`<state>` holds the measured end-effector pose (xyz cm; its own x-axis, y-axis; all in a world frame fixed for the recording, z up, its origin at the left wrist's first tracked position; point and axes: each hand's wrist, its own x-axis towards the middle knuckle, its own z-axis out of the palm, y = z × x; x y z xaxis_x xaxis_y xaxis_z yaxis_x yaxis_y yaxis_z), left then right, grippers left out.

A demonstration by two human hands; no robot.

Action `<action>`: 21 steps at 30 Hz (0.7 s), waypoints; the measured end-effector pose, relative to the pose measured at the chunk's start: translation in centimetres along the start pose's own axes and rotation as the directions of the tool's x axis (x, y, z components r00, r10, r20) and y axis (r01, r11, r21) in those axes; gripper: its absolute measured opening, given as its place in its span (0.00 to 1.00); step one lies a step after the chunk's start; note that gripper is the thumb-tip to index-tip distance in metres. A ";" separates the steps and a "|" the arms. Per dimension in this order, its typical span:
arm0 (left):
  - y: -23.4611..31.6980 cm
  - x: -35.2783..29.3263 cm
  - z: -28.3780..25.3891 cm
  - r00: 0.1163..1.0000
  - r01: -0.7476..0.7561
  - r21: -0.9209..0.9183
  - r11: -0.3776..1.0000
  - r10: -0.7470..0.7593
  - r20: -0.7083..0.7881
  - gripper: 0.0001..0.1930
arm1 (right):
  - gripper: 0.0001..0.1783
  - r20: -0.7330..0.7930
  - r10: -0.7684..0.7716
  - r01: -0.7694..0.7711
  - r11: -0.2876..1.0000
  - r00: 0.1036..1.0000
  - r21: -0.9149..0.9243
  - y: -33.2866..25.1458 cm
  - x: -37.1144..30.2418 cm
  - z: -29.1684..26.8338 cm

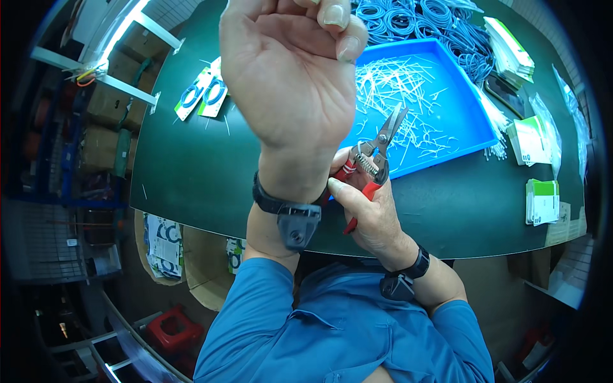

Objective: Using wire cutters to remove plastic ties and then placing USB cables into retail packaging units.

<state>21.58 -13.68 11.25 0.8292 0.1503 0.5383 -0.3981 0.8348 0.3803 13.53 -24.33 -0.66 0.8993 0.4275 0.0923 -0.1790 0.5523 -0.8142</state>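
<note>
My left hand (297, 76) is raised close to the camera, palm showing, its fingers curled in. The picture's top edge cuts it off, so anything in its fingers is hidden. Below it on the right, my right hand (377, 214) grips red-handled shears (382, 142). Their spring shows between the handles, and the blades point up and away, over the near side of a blue tray (447, 155). In the tray lie many short white plastic strips (399, 80). Part of the handles is hidden by my left wrist.
Coiled blue cables (424, 22) are heaped behind the tray on the dark green table (191, 169). Carded blue coils (203, 92) lie at left. Stacks of white-and-green cards (541, 201), plastic bags and a phone (504, 94) are at right. Open cartons (207, 274) stand below the table's left edge.
</note>
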 end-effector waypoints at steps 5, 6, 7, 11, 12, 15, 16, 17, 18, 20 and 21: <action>-1.8 0.7 -1.7 0.992 -0.126 0.119 0.985 0.123 0.031 0.16 | 0.11 -0.058 0.049 -0.043 0.995 0.997 0.090 1.0 0.4 -0.8; -2.3 1.0 -1.8 0.983 -0.181 0.189 0.965 0.182 0.015 0.13 | 0.11 -0.071 0.071 -0.065 0.993 0.995 0.094 1.3 0.6 -1.0; -2.4 1.3 -1.8 0.970 -0.238 0.264 0.935 0.245 0.005 0.10 | 0.11 -0.079 0.095 -0.087 0.991 0.992 0.101 1.5 0.8 -0.9; -2.7 2.6 -3.8 0.922 -0.361 0.614 0.702 0.367 0.122 0.09 | 0.11 -0.137 0.044 -0.039 0.999 0.990 0.037 0.6 0.9 -1.8; -2.6 2.8 -4.4 0.907 -0.382 0.732 0.564 0.381 0.179 0.09 | 0.11 -0.159 0.017 -0.016 1.000 0.987 0.009 0.4 0.6 -1.9; -2.5 4.1 -5.8 0.822 -0.497 0.836 0.234 0.434 0.368 0.04 | 0.13 -0.178 0.003 0.010 0.997 0.984 0.074 0.0 -0.1 -2.4; -2.7 4.3 -5.9 0.780 -0.530 0.846 0.061 0.427 0.457 0.01 | 0.13 -0.198 0.001 0.021 0.994 0.980 0.110 0.0 -0.3 -2.6; -3.1 4.3 -6.0 0.785 -0.528 0.846 0.069 0.421 0.455 0.01 | 0.13 -0.207 0.000 0.024 0.993 0.978 0.111 0.0 -0.3 -2.8; -3.4 4.3 -6.2 0.721 -0.599 0.799 -0.051 0.400 0.566 0.01 | 0.14 -0.181 -0.025 0.019 0.999 0.983 -0.031 0.1 -0.2 -3.0; -4.0 4.2 -6.1 0.565 -0.709 0.646 -0.284 0.319 0.761 0.05 | 0.17 -0.113 -0.059 0.020 0.949 0.992 -0.316 0.1 0.2 -3.3; -4.2 4.1 -6.0 0.565 -0.711 0.646 -0.280 0.320 0.761 0.05 | 0.17 -0.116 -0.061 0.021 0.948 0.991 -0.317 -0.2 0.5 -3.2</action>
<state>29.03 -13.42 7.39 0.0429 -0.0510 0.9978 -0.7311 -0.6823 -0.0035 15.25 -26.54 -2.33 0.9489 0.3068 0.0745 -0.0241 0.3056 -0.9518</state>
